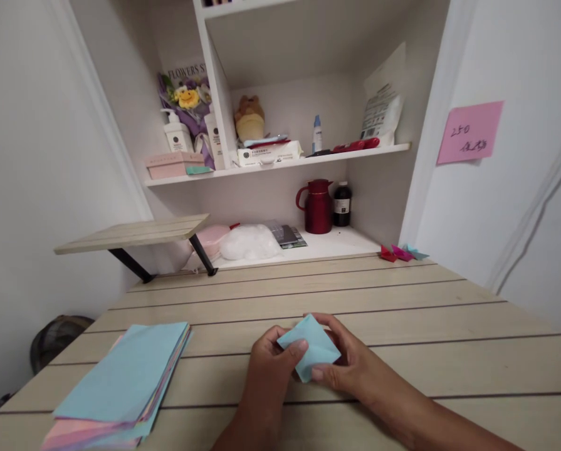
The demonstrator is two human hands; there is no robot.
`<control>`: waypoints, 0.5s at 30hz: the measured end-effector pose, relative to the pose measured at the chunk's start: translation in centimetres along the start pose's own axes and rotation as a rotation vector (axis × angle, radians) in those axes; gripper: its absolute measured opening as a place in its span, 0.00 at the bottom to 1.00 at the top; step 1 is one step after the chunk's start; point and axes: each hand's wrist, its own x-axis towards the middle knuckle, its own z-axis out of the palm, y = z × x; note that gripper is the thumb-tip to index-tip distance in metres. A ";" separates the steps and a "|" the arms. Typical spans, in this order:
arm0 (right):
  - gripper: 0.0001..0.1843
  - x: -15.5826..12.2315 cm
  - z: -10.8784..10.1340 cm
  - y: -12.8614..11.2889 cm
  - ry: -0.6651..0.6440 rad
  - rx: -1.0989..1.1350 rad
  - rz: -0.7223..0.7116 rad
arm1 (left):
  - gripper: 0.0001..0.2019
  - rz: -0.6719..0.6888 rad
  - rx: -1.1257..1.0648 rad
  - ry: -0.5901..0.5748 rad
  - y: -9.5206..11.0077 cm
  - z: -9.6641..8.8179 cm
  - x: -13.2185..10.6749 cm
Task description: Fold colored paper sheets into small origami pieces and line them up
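A small folded piece of light blue paper (315,346) is held between both hands, just above the wooden table (214,369). My left hand (273,360) grips its left side, with the thumb pressed on the upper face. On the right, my right hand (348,360) pinches the paper, its thumb at the lower corner and its fingers behind the far edge. The paper is diamond-shaped from here, with crease lines across it. Its underside and most of my fingertips are hidden.
A stack of coloured paper sheets (125,373), light blue on top, lies at the left. Several folded paper pieces (402,252) sit at the table's far right corner. A small raised shelf (134,233) stands at the back left. Behind, the cabinet holds a red jug (318,207) and dark bottle (341,205).
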 end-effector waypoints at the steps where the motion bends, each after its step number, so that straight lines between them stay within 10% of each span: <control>1: 0.35 -0.1 0.3 -0.2 0.019 0.011 0.008 | 0.16 0.002 -0.080 0.010 -0.2 0.1 0.0; 8: 0.21 0.3 0.4 0.4 0.170 -0.011 -0.038 | 0.13 -0.040 -0.376 -0.068 -1.0 1.9 -0.8; 15: 0.14 1.2 -1.1 0.5 0.190 0.004 -0.050 | 0.12 0.065 -0.078 0.027 -1.8 0.8 0.3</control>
